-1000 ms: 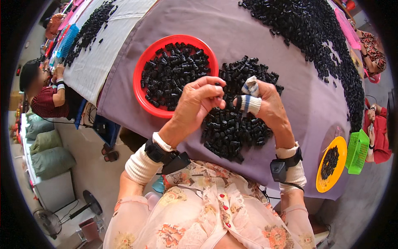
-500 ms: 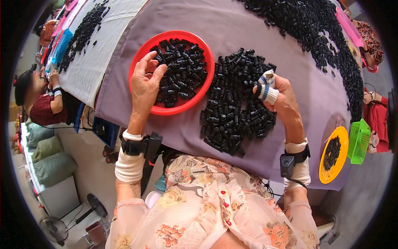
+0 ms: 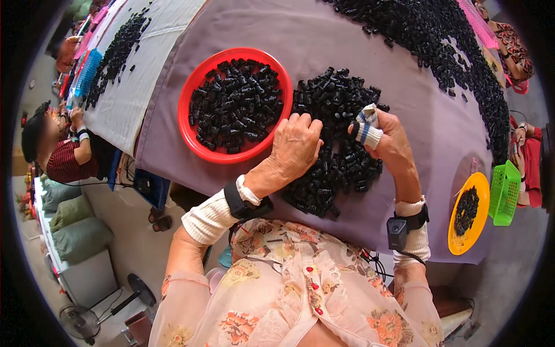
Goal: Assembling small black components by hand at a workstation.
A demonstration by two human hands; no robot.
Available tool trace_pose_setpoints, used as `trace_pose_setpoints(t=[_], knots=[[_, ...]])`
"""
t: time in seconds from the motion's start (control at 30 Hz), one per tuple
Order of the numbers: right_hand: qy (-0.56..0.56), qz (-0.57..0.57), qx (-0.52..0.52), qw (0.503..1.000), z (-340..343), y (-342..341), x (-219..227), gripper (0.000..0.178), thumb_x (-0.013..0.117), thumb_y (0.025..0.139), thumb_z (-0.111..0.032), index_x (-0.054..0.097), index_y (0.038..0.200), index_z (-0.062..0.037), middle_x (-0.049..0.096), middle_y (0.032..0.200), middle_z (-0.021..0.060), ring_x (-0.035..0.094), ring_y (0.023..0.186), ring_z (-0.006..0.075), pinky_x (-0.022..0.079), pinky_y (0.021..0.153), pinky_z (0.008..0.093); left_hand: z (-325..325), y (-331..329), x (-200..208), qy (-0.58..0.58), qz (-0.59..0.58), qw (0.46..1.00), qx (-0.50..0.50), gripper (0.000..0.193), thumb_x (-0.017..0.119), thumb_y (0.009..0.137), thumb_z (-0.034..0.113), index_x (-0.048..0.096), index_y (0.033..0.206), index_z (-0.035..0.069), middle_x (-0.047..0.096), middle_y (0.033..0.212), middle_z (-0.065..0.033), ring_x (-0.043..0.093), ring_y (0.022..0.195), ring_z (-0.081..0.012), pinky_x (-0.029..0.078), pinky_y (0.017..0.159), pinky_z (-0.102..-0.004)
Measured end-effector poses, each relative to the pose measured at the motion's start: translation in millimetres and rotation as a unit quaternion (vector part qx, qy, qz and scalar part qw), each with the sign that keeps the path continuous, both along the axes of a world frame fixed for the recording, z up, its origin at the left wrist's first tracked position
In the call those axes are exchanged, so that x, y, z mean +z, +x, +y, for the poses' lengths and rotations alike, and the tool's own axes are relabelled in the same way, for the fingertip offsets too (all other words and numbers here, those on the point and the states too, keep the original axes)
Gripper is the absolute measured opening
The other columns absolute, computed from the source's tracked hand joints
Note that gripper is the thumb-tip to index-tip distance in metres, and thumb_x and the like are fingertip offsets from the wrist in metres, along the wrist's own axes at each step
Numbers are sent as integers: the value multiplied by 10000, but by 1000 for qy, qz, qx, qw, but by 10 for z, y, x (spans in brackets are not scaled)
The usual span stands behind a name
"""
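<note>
My left hand (image 3: pixel 293 147) is over the left side of a loose pile of small black cylindrical plastic parts (image 3: pixel 332 168), back upward and fingers curled under; what they hold, if anything, is hidden. At the pile's right side is my right hand (image 3: pixel 386 134), thumb and fingers pinched together. A white and blue-striped cloth wrap (image 3: pixel 368 127) covers some of its digits. Something dark shows at its fingertips, too small to name. Beside my left hand, a round red basin (image 3: pixel 182 110) holds many more of these black parts.
A large heap of black parts (image 3: pixel 428 40) spreads along the far right. Near the right edge lie a yellow plate (image 3: pixel 458 246) with small black pieces and a green basket (image 3: pixel 504 194). At left a person (image 3: pixel 69 156) sits by a white-covered table (image 3: pixel 156 40); a fan (image 3: pixel 79 321) stands below.
My left hand has moved from above the red basin rightward to the pile, and its fingers have curled in. My right hand has stayed nearly in place.
</note>
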State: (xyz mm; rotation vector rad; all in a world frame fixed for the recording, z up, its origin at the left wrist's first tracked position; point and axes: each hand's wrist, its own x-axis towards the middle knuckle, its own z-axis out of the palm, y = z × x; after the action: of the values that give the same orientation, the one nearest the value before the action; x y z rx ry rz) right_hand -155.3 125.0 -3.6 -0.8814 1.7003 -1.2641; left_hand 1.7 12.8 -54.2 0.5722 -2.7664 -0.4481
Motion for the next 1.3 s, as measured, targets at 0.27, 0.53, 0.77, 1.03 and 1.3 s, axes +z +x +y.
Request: trace_pose_setpoints(t=[0.27, 0.53, 0.77, 1.03, 1.3], knots=[[-5, -23, 25, 999, -41, 41, 55, 146, 666, 780, -178, 625, 727, -49, 515, 657, -61, 435, 594, 35, 339, 519, 214, -172, 27, 182, 499, 117, 858, 23, 238, 620, 800, 49, 597, 1031, -5, 630, 900, -50, 579, 762, -84, 475, 694, -216], [-21, -29, 41, 998, -228, 188, 186, 201, 673, 785, -161, 587, 923, -43, 535, 705, -50, 442, 594, 32, 367, 518, 201, -220, 203, 507, 742, 238, 626, 0, 249, 608, 830, 47, 568, 1066, -22, 626, 932, -84, 607, 820, -137, 515, 737, -284], [-57, -2, 59, 997, -323, 240, 253, 217, 690, 771, -153, 579, 920, -43, 521, 689, -57, 439, 585, 21, 363, 504, 188, -221, 238, 580, 744, 253, 618, 13, 240, 650, 795, 61, 583, 1014, -13, 619, 903, -56, 593, 786, -106, 502, 721, -240], [-74, -37, 55, 995, -344, 233, 174, 197, 682, 773, -151, 591, 920, -55, 540, 652, -56, 432, 486, 12, 338, 425, 166, -231, 226, 560, 769, 254, 587, 21, 168, 602, 836, 58, 578, 994, 6, 610, 902, -63, 600, 785, -133, 515, 717, -280], [-74, -72, 37, 994, -333, 221, 138, 171, 680, 782, -152, 601, 907, -67, 544, 641, -52, 439, 481, 13, 342, 413, 164, -219, 184, 572, 801, 243, 546, 39, 128, 587, 862, 127, 579, 947, 31, 605, 833, -48, 597, 744, -127, 514, 690, -285]])
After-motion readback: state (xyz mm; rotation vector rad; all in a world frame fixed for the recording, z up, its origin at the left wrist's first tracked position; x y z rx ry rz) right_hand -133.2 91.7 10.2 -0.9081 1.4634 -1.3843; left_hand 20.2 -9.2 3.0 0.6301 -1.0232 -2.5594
